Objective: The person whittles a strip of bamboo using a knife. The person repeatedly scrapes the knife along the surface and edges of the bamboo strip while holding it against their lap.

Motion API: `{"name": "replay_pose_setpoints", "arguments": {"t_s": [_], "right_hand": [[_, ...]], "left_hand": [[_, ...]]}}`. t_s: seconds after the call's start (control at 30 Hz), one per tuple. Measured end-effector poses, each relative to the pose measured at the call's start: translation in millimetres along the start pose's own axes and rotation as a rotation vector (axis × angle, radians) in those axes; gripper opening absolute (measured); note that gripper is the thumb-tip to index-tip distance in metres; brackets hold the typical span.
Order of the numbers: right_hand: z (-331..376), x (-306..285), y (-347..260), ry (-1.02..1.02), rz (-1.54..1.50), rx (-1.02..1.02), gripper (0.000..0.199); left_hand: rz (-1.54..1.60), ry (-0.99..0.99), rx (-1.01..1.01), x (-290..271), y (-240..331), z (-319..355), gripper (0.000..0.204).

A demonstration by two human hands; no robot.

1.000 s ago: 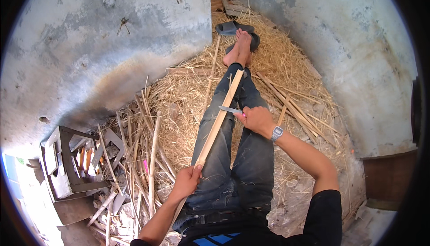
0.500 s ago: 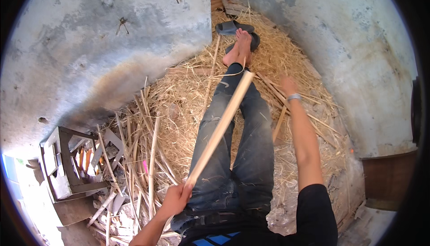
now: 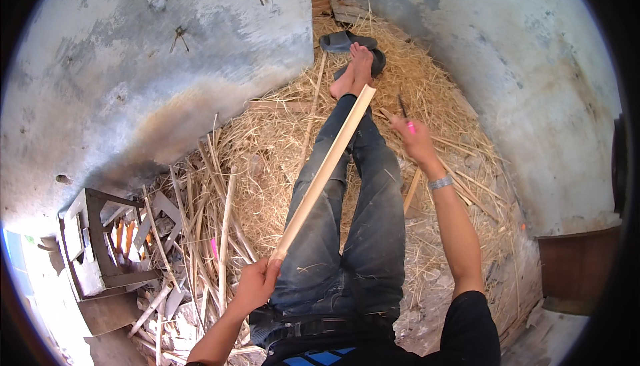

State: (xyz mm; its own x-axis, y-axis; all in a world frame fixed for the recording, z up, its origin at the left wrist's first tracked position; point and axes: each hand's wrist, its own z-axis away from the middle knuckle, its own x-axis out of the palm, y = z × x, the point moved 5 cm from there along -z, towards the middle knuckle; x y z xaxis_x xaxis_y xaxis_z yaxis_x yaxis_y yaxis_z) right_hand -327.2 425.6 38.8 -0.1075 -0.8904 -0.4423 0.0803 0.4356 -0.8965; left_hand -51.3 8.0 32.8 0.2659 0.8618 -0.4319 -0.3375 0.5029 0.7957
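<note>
My left hand (image 3: 257, 285) is closed round the near end of a long pale split-bamboo strip (image 3: 328, 173). The strip slants up and to the right over my outstretched legs (image 3: 370, 213), its hollow face showing and its far end near my bare feet (image 3: 353, 73). To the right of that end, my right hand (image 3: 419, 145) grips a knife (image 3: 403, 106) with a thin dark blade and a bit of pink at the handle. The blade points up and away, apart from the strip. Most of the handle is hidden by my fingers.
Straw-like shavings (image 3: 267, 159) cover the floor. Bamboo sticks (image 3: 227, 233) are heaped at the left beside a metal frame (image 3: 100, 246). More strips (image 3: 467, 189) lie under my right forearm. Dark slippers (image 3: 347, 41) sit beyond my feet, between grey walls (image 3: 167, 66).
My right hand has come nearer and slightly left, and the knife now shows. The bamboo strip has turned to show its hollow face. A thin curl at its far end is no longer seen.
</note>
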Motion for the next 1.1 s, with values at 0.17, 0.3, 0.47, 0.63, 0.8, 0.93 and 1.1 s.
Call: {"name": "replay_pose_setpoints", "arguments": {"t_s": [0.17, 0.3, 0.47, 0.63, 0.8, 0.93, 1.1], "right_hand": [[33.7, 43.3, -51.2, -0.126, -0.347, -0.055, 0.03], [37.9, 50.7, -60.7, -0.162, -0.355, -0.099, 0.021], [45.0, 53.7, -66.9, -0.262, -0.378, -0.034, 0.025], [70.4, 51.3, -94.9, -0.232, -0.044, -0.252, 0.039], [111.5, 56.5, -98.5, -0.414, 0.185, -0.261, 0.042], [136.9, 64.8, -103.1, -0.478, 0.311, -0.374, 0.047], [160.8, 81.0, -103.2, -0.489, 0.445, -0.441, 0.046]], "left_hand": [[-0.115, 0.065, 0.108, 11.0, 17.9, -7.7, 0.042], [-0.015, -0.041, -0.008, 13.6, 15.5, -6.8, 0.042], [0.075, -0.278, 0.036, 15.7, 32.2, -14.5, 0.036], [0.099, -0.168, 0.088, 18.5, 50.7, -24.2, 0.034], [0.128, -0.052, 0.076, 6.1, 71.7, -42.2, 0.033], [0.19, -0.037, 0.04, 1.4, 82.8, -50.5, 0.034], [0.196, -0.046, 0.047, 1.0, 97.1, -47.5, 0.032]]}}
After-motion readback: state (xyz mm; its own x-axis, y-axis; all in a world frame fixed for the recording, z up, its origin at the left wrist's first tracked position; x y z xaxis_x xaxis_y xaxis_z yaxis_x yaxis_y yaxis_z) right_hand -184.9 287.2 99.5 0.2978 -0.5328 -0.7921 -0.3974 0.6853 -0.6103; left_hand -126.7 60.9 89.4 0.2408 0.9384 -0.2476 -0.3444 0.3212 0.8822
